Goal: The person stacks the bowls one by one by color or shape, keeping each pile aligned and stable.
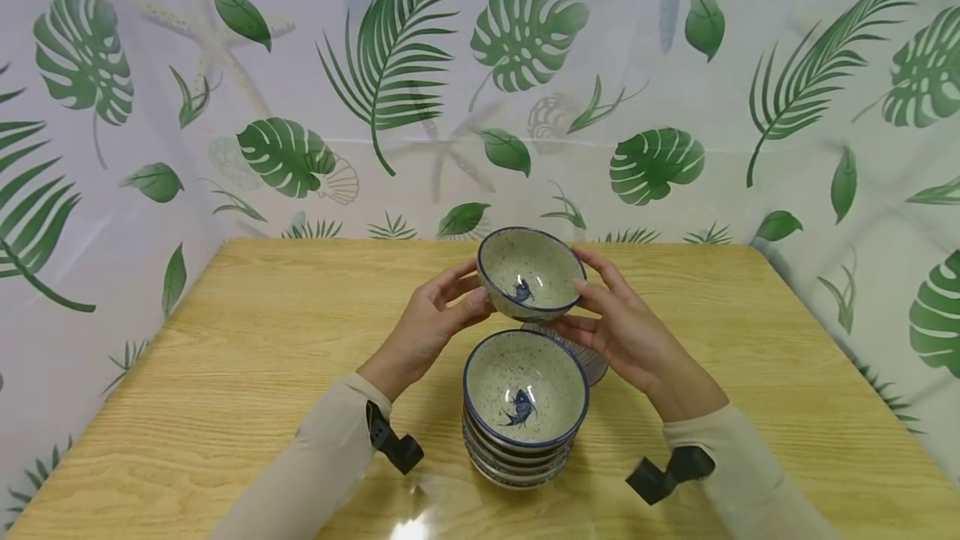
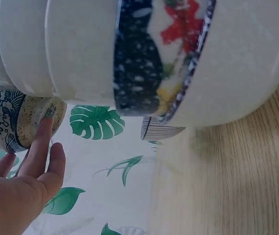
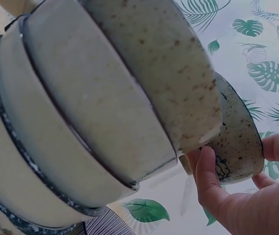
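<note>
A small speckled bowl (image 1: 531, 269) with a blue rim and a blue fish inside is held up off the table, tilted toward me. My left hand (image 1: 423, 319) grips its left side, thumb in front and fingers behind. On the opposite side my right hand (image 1: 633, 336) holds it between thumb and fingers. Just below and nearer stands a stack of bowls (image 1: 517, 473), whose top bowl (image 1: 517, 373) bears the same fish. In the left wrist view, a bowl low in the stack (image 2: 183, 29) shows a red flower; wave patterns mark the held bowl (image 2: 7, 117).
Behind the stack, partly hidden, a bowl with fine dark stripes (image 1: 595, 363) rests on the wooden table (image 1: 285, 332). A leaf-printed cloth (image 1: 420, 190) rises along the table's back and sides. Black wrist cameras (image 1: 393, 440) sit on both sleeves, one on either side of the stack.
</note>
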A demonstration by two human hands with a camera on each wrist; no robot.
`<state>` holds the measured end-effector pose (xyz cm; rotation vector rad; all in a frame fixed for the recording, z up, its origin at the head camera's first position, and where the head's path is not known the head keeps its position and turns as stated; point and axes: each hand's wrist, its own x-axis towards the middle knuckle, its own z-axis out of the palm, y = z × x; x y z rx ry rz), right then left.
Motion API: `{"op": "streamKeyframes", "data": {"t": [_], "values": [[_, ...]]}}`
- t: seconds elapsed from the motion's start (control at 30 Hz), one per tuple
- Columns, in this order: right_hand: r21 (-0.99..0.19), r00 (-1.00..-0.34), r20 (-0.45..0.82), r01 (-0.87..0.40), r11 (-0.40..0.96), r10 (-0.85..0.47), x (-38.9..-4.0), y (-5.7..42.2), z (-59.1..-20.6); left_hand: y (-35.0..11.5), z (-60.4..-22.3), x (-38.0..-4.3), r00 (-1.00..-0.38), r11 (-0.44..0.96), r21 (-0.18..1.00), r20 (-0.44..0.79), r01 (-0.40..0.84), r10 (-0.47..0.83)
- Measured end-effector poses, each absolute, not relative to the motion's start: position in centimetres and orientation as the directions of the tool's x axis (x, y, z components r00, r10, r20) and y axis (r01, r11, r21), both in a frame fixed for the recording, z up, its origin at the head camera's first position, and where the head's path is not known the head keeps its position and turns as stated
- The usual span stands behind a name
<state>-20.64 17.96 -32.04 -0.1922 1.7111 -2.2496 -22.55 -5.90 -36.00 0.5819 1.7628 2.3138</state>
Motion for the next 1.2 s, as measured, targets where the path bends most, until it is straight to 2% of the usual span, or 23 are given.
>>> {"op": "streamKeyframes", "data": {"t": [0.17, 0.4, 0.77, 1.2], "values": [[-0.961, -0.927, -0.037, 0.135, -0.241, -0.374, -20.4, 18.2, -32.0, -6.1, -35.7, -22.3, -0.913, -0.280, 0.955, 0.199, 0.099, 0.356], [-0.991, -0.891, 0.055, 0.008, -0.137, -0.450, -19.7, 18.4, -32.0, -6.5, -35.2, -21.6, -0.917, -0.255, 0.962, 0.185, 0.095, 0.354], [-0.990, -0.917, 0.115, -0.135, 0.028, -0.382, -18.3, 18.0, -31.2, -6.5, -34.3, -20.6, -0.893, -0.241, 0.959, 0.235, 0.149, 0.383], [-0.978, -0.928, 0.167, -0.199, 0.064, -0.332, -17.1, 18.1, -31.0, -6.5, -34.0, -19.8, -0.864, -0.257, 0.941, 0.310, 0.220, 0.397]]}}
